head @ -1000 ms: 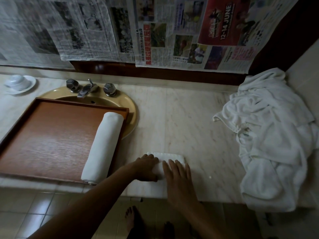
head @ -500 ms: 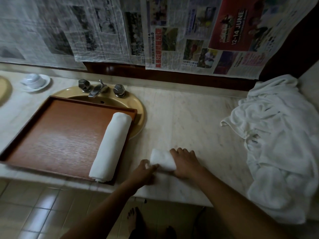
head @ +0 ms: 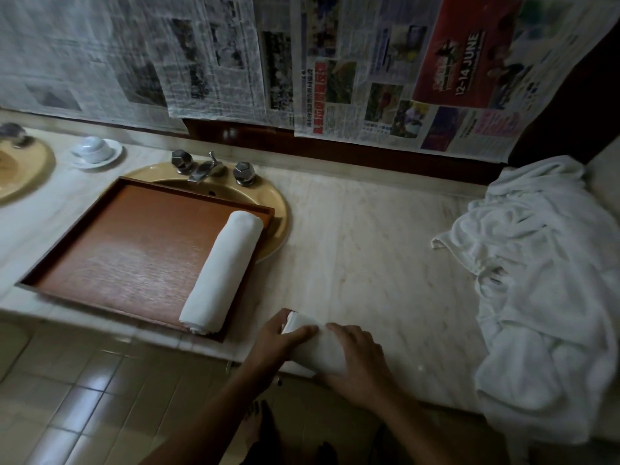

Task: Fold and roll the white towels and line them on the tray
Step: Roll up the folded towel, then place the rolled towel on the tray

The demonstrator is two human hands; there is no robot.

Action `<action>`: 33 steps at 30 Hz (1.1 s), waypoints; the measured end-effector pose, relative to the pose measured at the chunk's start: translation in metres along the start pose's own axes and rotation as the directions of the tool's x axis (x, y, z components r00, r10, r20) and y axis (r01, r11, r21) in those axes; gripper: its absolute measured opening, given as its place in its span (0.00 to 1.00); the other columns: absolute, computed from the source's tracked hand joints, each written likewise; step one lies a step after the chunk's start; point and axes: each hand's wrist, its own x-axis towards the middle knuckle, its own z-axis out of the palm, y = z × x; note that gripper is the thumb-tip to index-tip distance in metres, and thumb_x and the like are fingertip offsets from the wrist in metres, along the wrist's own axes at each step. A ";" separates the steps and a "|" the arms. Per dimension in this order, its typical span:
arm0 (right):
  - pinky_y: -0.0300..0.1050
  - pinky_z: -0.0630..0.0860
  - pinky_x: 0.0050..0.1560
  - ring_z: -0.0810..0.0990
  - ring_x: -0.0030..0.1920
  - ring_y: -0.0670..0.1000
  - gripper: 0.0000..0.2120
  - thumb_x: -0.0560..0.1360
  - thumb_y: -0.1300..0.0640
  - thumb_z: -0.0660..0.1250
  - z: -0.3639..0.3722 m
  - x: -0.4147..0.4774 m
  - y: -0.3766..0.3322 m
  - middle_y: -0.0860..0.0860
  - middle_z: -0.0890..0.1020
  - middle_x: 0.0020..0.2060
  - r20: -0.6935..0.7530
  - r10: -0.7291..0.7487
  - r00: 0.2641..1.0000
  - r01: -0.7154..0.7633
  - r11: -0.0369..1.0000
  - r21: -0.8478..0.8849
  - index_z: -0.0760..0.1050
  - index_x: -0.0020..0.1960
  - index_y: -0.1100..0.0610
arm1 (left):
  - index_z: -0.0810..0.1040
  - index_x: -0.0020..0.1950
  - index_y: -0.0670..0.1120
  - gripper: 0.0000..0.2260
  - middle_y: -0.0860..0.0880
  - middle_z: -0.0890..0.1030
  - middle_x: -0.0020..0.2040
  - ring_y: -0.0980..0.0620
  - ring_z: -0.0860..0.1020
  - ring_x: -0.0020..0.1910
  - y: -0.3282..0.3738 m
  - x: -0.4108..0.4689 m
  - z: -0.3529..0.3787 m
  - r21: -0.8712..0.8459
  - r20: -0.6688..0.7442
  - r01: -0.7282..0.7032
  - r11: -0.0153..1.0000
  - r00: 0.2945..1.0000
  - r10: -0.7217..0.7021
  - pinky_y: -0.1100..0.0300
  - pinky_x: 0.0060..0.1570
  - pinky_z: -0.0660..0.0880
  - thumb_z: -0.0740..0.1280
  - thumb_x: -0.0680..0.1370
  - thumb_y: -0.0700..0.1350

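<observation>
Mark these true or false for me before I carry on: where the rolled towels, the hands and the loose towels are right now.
1. One rolled towel lies on the tray. True.
2. That towel lies along the tray's left edge. False: it lies along the right edge.
3. The left hand and the right hand both hold a second roll at the counter's front edge. True.
4. The heap of loose towels sits left of the sink. False: it is at the far right of the counter.
5. The tray covers part of the sink. True.
</observation>
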 end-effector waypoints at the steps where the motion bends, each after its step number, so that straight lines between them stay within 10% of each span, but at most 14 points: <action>1: 0.49 0.69 0.66 0.67 0.70 0.50 0.46 0.67 0.30 0.72 -0.003 -0.005 0.000 0.44 0.66 0.72 -0.024 0.049 0.999 -0.045 0.987 0.154 0.58 0.78 0.43 | 0.82 0.51 0.48 0.18 0.46 0.84 0.50 0.46 0.84 0.50 0.003 -0.003 -0.004 -0.009 -0.006 -0.021 1.000 1.000 0.021 0.44 0.48 0.84 0.80 0.69 0.56; 5: 0.47 0.75 0.62 0.72 0.68 0.49 0.52 0.64 0.34 0.77 -0.022 -0.019 -0.008 0.48 0.68 0.74 0.118 0.338 0.934 -0.277 0.473 0.836 0.58 0.80 0.46 | 0.81 0.54 0.47 0.19 0.47 0.85 0.51 0.43 0.84 0.53 0.022 -0.015 -0.017 -0.116 -0.029 -0.076 0.990 0.997 0.073 0.40 0.53 0.82 0.80 0.68 0.53; 8: 0.65 0.80 0.59 0.77 0.65 0.61 0.43 0.63 0.41 0.79 -0.030 -0.020 -0.014 0.56 0.76 0.69 0.386 0.268 0.883 -0.383 -0.065 0.921 0.70 0.74 0.51 | 0.80 0.54 0.46 0.17 0.46 0.84 0.51 0.43 0.83 0.53 0.035 -0.027 -0.022 -0.149 -0.019 -0.146 0.978 0.989 0.145 0.40 0.54 0.82 0.78 0.70 0.51; 11: 0.68 0.79 0.59 0.80 0.61 0.65 0.24 0.69 0.52 0.76 -0.040 -0.016 -0.031 0.61 0.85 0.56 0.382 0.208 0.900 -0.327 -0.257 0.909 0.80 0.63 0.57 | 0.80 0.55 0.47 0.19 0.45 0.83 0.53 0.42 0.82 0.55 0.041 -0.033 -0.028 -0.139 -0.032 -0.195 0.971 0.981 0.192 0.39 0.54 0.81 0.78 0.70 0.53; 16: 0.64 0.79 0.60 0.80 0.60 0.57 0.20 0.64 0.46 0.79 -0.055 0.001 -0.063 0.51 0.83 0.57 0.009 0.336 0.942 -0.060 0.143 0.988 0.82 0.55 0.44 | 0.77 0.60 0.57 0.23 0.49 0.80 0.58 0.46 0.81 0.58 0.048 -0.035 -0.044 -0.177 -0.085 -0.205 0.963 0.978 0.193 0.41 0.56 0.82 0.78 0.68 0.58; 20: 0.41 0.76 0.48 0.79 0.55 0.44 0.08 0.76 0.47 0.72 -0.066 0.028 -0.092 0.41 0.82 0.52 -0.256 0.264 0.930 0.097 0.493 0.864 0.80 0.54 0.45 | 0.77 0.62 0.60 0.24 0.55 0.81 0.59 0.54 0.81 0.57 0.059 -0.033 -0.076 -0.049 -0.142 -0.257 0.965 0.958 0.248 0.52 0.53 0.82 0.75 0.69 0.63; 26: 0.44 0.78 0.52 0.79 0.52 0.43 0.04 0.80 0.50 0.69 -0.070 0.106 -0.169 0.39 0.82 0.48 -0.337 0.165 0.927 0.124 0.712 0.691 0.82 0.51 0.46 | 0.80 0.51 0.53 0.10 0.57 0.83 0.48 0.57 0.82 0.46 0.066 -0.021 -0.164 0.190 -0.144 -0.339 0.922 0.919 0.367 0.62 0.37 0.80 0.75 0.75 0.54; 33: 0.50 0.77 0.61 0.79 0.59 0.52 0.15 0.79 0.41 0.65 -0.033 0.214 -0.280 0.49 0.83 0.57 -0.233 0.132 0.964 -0.005 0.880 0.475 0.83 0.57 0.48 | 0.65 0.67 0.63 0.28 0.59 0.78 0.56 0.58 0.82 0.49 0.055 0.014 -0.261 0.509 -0.035 -0.234 0.828 0.956 0.292 0.61 0.43 0.81 0.70 0.73 0.70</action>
